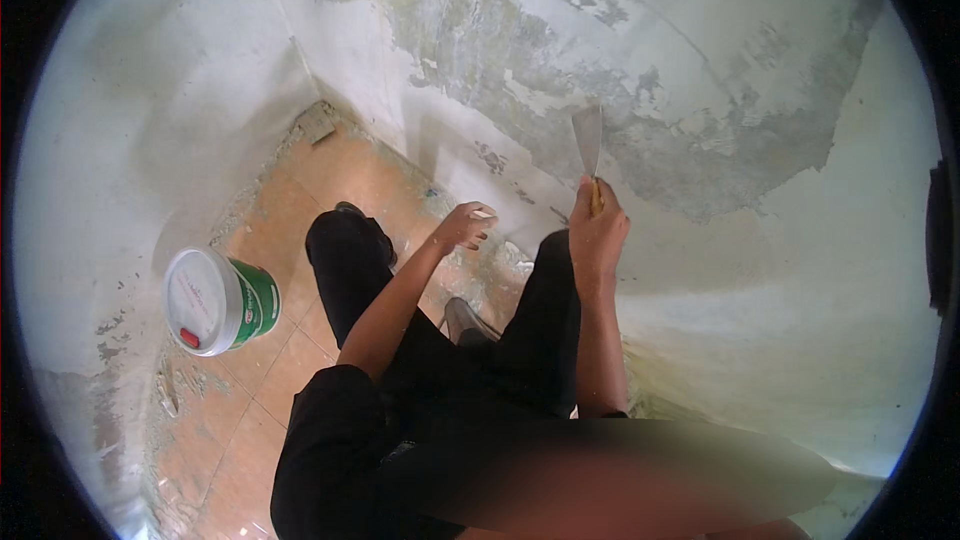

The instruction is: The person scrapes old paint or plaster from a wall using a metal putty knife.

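Observation:
My right hand (600,232) grips a scraper by its yellowish handle (597,199). The scraper's broad metal blade (589,135) points up the picture, over the bare grey patch of the wall (675,187); whether its edge touches the surface I cannot tell. Ragged white paint (457,120) borders that patch. My left hand (465,227) hangs above the floor between my knees, fingers loosely bent and apart, with nothing plainly held in it.
A lidded white and green plastic bucket (199,300) stands at the left on orange floor tiles (240,435). Paint flakes and dust (176,390) line the wall's foot. A small greyish block (316,122) lies in the corner. My bent knees frame the floor ahead.

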The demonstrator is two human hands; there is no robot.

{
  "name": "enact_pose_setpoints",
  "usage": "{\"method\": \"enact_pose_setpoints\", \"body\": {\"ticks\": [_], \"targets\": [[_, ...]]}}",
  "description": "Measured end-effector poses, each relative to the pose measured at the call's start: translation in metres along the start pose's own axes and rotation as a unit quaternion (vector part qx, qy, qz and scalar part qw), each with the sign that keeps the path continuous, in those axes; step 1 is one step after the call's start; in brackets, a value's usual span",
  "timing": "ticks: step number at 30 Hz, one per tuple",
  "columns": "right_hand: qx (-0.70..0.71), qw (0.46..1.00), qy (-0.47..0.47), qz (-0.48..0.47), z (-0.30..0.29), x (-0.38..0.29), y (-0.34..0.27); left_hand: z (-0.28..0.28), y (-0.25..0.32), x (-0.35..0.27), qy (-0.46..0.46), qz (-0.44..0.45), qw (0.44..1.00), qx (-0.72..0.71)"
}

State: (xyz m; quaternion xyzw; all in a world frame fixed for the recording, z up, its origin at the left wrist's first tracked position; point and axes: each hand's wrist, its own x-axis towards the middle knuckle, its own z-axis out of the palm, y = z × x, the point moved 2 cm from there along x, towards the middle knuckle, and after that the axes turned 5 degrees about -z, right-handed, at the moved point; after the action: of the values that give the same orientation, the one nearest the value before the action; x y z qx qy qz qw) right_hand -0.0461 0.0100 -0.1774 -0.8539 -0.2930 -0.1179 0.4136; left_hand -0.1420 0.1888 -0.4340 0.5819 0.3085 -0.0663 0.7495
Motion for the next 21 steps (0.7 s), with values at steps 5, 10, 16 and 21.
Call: {"method": "enact_pose_setpoints", "body": {"ticks": [5, 10, 16, 21], "targets": [[-0.085, 0.996, -0.033, -0.022, 0.001, 0.015, -0.02, -0.059, -0.018, -0.008, 0.125, -0.056, 0.99, -0.022], [-0.15, 0.98, -0.052, -0.121, 0.063, 0.06, -0.049, -0.116, -0.046, 0.006, 0.303, 0.022, 0.895, 0.328], [-0.111, 0.972, -0.117, -0.172, 0.107, 0.047, -0.079, -0.127, -0.058, 0.003, 0.315, -0.042, 0.9, 0.297], [-0.085, 0.992, -0.074, -0.053, 0.054, -0.016, -0.02, -0.127, -0.039, -0.018, 0.282, -0.047, 0.906, 0.313]]}}
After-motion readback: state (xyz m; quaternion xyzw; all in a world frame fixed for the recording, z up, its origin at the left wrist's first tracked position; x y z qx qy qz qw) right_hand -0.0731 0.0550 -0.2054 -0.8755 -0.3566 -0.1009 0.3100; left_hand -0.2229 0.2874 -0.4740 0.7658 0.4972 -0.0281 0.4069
